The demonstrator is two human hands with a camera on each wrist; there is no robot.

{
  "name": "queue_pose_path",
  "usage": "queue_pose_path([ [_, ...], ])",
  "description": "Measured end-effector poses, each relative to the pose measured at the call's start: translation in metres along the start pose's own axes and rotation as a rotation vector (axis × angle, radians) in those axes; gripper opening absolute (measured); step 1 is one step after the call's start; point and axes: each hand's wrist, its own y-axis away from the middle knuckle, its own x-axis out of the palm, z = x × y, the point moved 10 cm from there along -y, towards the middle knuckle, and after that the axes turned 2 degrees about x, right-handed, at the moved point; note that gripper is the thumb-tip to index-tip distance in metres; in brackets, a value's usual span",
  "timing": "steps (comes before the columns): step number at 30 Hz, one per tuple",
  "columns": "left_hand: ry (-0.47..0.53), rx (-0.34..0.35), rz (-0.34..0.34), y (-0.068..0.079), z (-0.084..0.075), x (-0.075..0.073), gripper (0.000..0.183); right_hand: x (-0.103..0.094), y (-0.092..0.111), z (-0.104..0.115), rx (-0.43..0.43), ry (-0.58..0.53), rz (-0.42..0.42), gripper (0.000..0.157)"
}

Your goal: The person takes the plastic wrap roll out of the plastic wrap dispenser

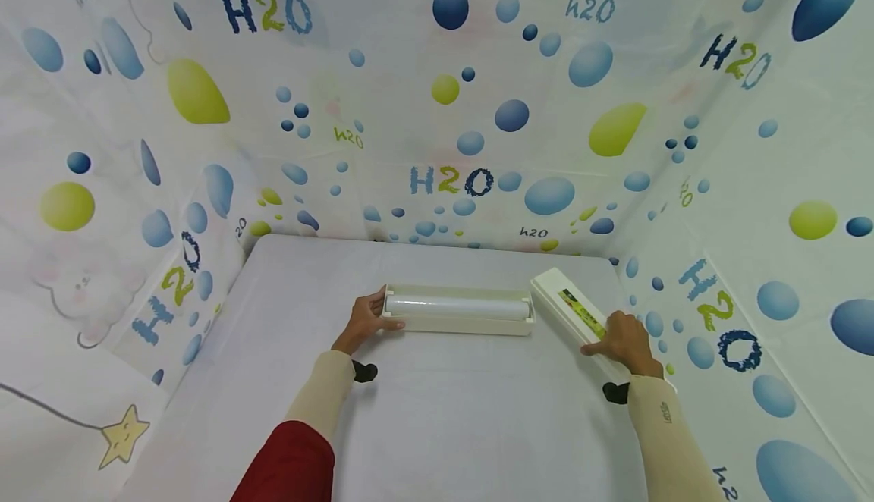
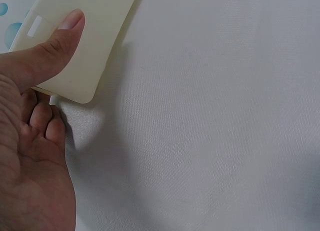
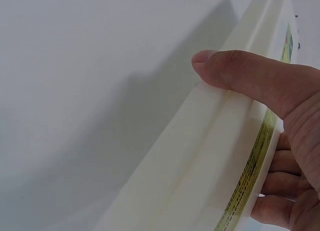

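Observation:
A long cream plastic wrap dispenser box [image 1: 464, 324] lies near the table's far edge, its top off and a shiny roll of plastic wrap [image 1: 457, 307] inside. My left hand [image 1: 365, 321] grips the left end of this box. In the left wrist view the thumb [image 2: 67, 38] presses flat on the box's side wall [image 2: 95, 56], with the fingers curled at the end. Off to the right, my right hand [image 1: 620, 341] holds the long cream lid [image 1: 553, 282] slantwise. A yellow-green printed label [image 3: 250, 171] runs along the lid, and the thumb [image 3: 225, 68] lies over one edge.
A white cloth covers the table [image 1: 478, 411]. Behind and on both sides hangs a white curtain [image 1: 382, 108] with blue and green spots. The lid's far end comes close to the box's right end.

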Motion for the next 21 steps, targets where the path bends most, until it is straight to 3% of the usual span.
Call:
queue_pose_path([
  [12,0.012,-0.009,0.000,-0.002,0.003,0.001,0.111,0.013,-0.001,-0.007,-0.007,0.017,-0.015,0.076],
  [21,0.030,0.007,0.007,0.001,-0.004,0.002,0.108,0.015,0.000,-0.003,-0.011,0.022,-0.003,0.075],
])
